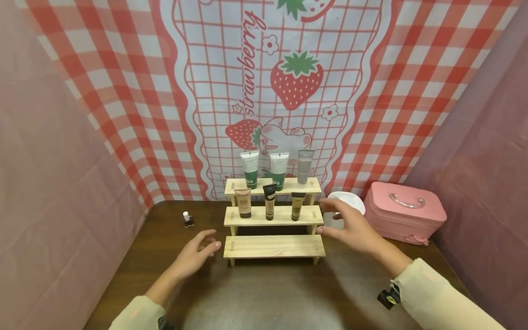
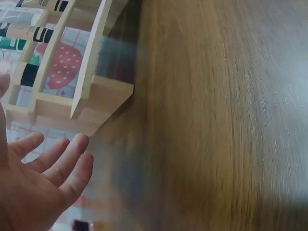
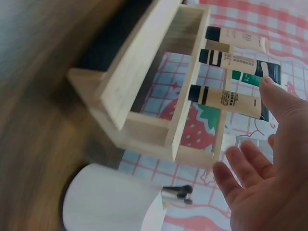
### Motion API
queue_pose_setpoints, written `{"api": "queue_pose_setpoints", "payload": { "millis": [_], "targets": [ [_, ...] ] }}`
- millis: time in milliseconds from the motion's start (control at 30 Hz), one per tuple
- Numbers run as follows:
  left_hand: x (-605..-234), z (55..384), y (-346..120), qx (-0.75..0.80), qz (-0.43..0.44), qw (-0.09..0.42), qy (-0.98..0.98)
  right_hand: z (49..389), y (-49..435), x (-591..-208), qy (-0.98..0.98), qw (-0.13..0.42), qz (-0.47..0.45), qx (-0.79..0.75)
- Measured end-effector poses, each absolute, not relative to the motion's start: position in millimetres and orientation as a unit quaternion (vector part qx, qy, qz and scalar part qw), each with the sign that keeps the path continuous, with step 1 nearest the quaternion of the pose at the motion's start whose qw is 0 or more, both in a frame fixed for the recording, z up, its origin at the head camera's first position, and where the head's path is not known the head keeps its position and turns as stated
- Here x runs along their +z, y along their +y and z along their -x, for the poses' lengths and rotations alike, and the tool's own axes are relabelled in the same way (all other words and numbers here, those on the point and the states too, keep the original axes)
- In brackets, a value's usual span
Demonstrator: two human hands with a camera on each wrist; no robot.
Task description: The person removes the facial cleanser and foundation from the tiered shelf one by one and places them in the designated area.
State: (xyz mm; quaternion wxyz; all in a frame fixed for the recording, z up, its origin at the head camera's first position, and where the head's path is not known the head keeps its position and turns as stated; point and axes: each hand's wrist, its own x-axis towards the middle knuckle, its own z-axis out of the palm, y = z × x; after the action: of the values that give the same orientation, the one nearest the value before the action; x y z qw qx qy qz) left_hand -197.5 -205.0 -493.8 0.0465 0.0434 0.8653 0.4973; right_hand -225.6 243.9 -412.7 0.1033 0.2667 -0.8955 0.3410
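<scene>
Head view | wooden rack (image 1: 284, 222), frame centre: six tubes (image 1: 270, 205) upright, three per upper tier (image 1: 257, 214); those look done, bottom tier (image 1: 274, 247) perhaps left | left hand (image 1: 195, 255), right hand (image 1: 349, 226) flanking it; fingers relaxed, holding nothing

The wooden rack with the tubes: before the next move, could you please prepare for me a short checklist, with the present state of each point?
1. Left grip and right grip empty: ok, neither holds anything.
2. Both clear of the wooden rack: cannot tell, fingertips are very near its sides.
3. Top-shelf tubes standing: ok, all three.
4. Middle-shelf tubes standing: ok, all three.
5. Bottom shelf filled: not ok, it is bare.
6. Contents of the white container known: cannot tell, only some dark ends show at its mouth.
</scene>
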Motion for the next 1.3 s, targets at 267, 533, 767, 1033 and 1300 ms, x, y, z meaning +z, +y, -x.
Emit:
{"api": "queue_pose_setpoints", "payload": {
  "millis": [267,533,767,1033,1300],
  "targets": [
    [-513.0,213.4,-187.0,0.571,-0.007,0.047,0.819,251.8,213.3,-417.7,-0.878,0.072,-0.225,0.416],
    [-518.6,218.0,-180.1,0.598,-0.008,0.048,0.800,262.7,200.8,-431.4,-0.878,0.077,-0.191,0.431],
    [-521.0,219.4,-182.5,0.613,-0.002,0.061,0.787,267.9,194.2,-436.6,-0.863,0.051,-0.166,0.474],
    [-525.0,222.2,-183.2,0.631,0.006,0.078,0.772,271.4,185.9,-438.3,-0.864,0.057,-0.156,0.476],
    [-526.9,223.6,-183.7,0.621,-0.001,0.086,0.779,271.6,182.2,-440.4,-0.876,0.079,-0.141,0.454]
  ]
}}
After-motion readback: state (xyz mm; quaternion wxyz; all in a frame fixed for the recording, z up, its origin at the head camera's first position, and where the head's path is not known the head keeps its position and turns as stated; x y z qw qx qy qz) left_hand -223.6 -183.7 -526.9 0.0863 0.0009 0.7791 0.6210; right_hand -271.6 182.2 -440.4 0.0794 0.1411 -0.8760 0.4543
